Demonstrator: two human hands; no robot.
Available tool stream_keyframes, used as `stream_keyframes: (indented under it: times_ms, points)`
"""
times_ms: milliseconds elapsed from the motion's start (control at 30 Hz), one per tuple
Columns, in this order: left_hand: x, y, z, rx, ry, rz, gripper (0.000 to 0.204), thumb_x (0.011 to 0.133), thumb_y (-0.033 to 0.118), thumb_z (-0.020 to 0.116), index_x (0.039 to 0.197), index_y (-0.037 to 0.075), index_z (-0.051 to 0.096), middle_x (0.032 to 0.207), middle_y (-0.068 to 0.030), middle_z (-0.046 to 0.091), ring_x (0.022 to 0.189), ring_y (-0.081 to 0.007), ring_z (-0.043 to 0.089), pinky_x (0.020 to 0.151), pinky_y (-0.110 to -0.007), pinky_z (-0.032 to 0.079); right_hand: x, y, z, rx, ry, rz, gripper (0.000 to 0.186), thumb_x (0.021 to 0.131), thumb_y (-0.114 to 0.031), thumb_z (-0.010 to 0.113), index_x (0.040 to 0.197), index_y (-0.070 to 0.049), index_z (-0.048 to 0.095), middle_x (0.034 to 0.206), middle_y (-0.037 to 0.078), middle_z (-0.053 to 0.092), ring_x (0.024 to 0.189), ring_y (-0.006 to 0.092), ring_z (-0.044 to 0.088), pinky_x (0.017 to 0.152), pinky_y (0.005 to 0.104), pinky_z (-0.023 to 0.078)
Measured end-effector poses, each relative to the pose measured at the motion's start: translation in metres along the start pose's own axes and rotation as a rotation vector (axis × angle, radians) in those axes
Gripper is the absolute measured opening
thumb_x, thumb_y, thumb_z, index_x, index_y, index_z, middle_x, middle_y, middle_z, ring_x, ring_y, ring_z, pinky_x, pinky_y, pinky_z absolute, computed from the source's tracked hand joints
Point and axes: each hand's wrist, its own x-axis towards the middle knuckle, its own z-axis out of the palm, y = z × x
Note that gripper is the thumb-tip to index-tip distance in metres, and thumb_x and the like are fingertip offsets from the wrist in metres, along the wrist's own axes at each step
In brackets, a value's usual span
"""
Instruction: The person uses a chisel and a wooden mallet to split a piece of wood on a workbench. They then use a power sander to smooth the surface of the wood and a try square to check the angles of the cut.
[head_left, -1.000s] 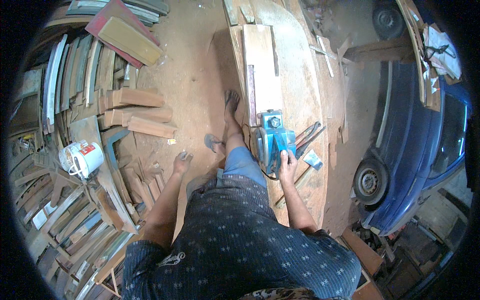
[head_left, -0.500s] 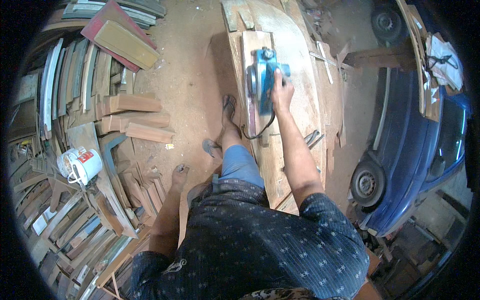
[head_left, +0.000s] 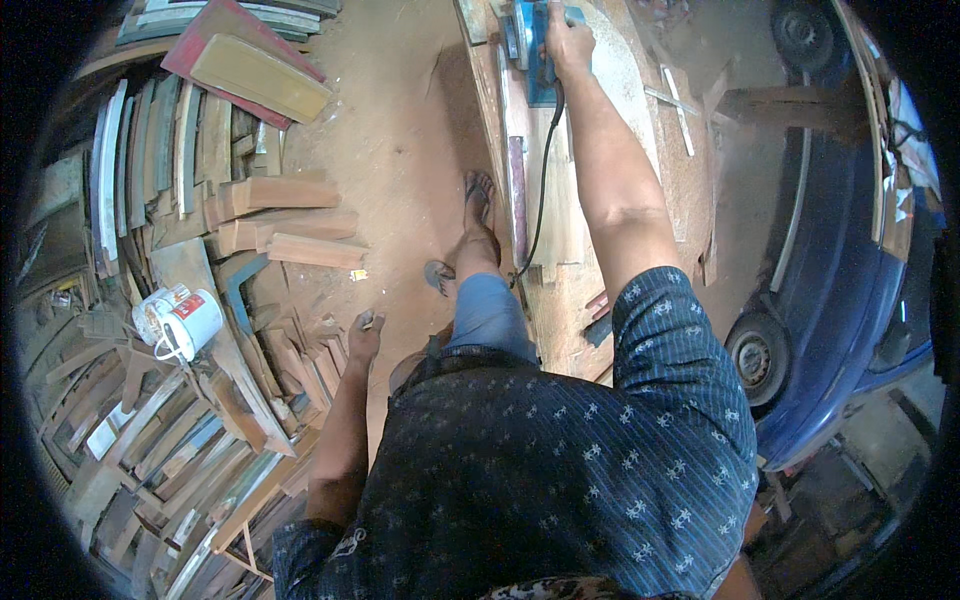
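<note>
One hand [head_left: 568,45] (the right) grips a blue planer [head_left: 541,94]; left hand [head_left: 364,338] lowered, hold unclear.

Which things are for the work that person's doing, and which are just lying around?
In use:
blue power tool, gripped by the right hand
black cord trailing from it
pale board
bench under the board

Just lying about:
white bucket
red panel
tan panel on top of that
wood blocks at left
</note>
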Motion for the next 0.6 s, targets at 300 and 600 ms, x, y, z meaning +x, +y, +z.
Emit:
stream_keyframes:
  times_ms: [300, 600]
  points:
    - [-0.003, 0.009, -0.006, -0.039, -0.069, -0.071, 0.062, 0.091, 0.034, 0.075, 0.132, -0.009, 0.058, 0.128, -0.0215, 0.066, 0.117, -0.0253, 0.064, 0.103, -0.036, 0.048, -0.137, 0.074, -0.076, 0.122, -0.136, 0.187, 0.064, 0.095, -0.058, 0.06, 0.102, 0.004, 0.073, 0.081, 0.015, 0.069, 0.07, 0.0245, 0.066, 0.065, 0.0369, 0.052]
    - [0.002, -0.016, 0.006, 0.123, -0.171, 0.039, 0.064, 0.094, 0.035, 0.071, 0.138, -0.008, 0.053, 0.139, -0.0243, 0.059, 0.13, -0.0292, 0.056, 0.111, -0.037, 0.042, -0.381, 0.11, -0.2, 0.203, -0.166, 0.32, 0.046, 0.102, -0.042, 0.06, 0.1, 0.004, 0.067, 0.084, 0.006, 0.062, 0.083, 0.0146, 0.055, 0.074, 0.0322, 0.047]
